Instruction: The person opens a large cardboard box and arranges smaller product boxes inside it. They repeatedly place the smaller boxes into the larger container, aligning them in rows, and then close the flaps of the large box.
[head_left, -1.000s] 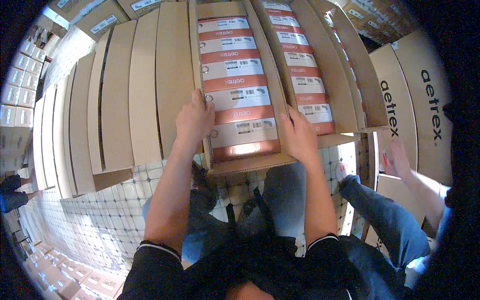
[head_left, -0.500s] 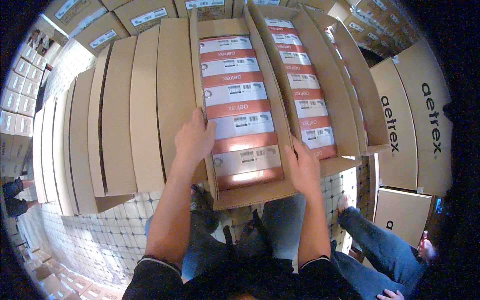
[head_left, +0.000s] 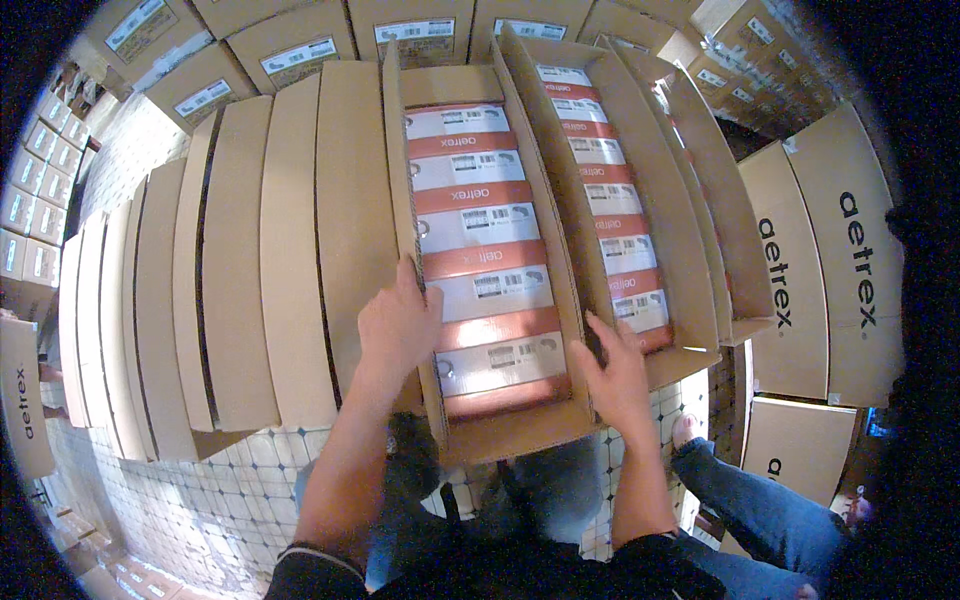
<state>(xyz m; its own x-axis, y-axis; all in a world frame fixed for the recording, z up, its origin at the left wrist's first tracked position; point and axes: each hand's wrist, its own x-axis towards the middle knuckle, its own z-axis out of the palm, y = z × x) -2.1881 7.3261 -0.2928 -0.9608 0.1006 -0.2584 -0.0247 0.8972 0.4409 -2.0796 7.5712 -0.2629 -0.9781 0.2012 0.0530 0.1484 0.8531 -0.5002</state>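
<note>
An open cardboard box (head_left: pixel 520 438) stands before me with its long side flaps raised. Inside it, a row of white and orange-red shoe boxes (head_left: pixel 490 284) lies with labelled ends facing up. On the box's left flap, my left hand (head_left: pixel 397 325) is closed around the upper edge near the front. My right hand (head_left: pixel 618 378) pinches the right flap near the front corner, thumb on the inner side and fingers outside. The fingers' undersides are partly hidden by cardboard.
To the right stands a second open box with shoe boxes (head_left: pixel 615 200), then another open box. Several closed cartons (head_left: pixel 290 250) line up at left. Stacked cartons (head_left: pixel 420 35) rise behind. A person's jeans-clad leg (head_left: pixel 750 500) is at lower right, above the tiled floor.
The boxes and both my hands sit lower in the picture, partly from the view shifting. My grip on both flaps stays. A carton has come into view at the left edge.
</note>
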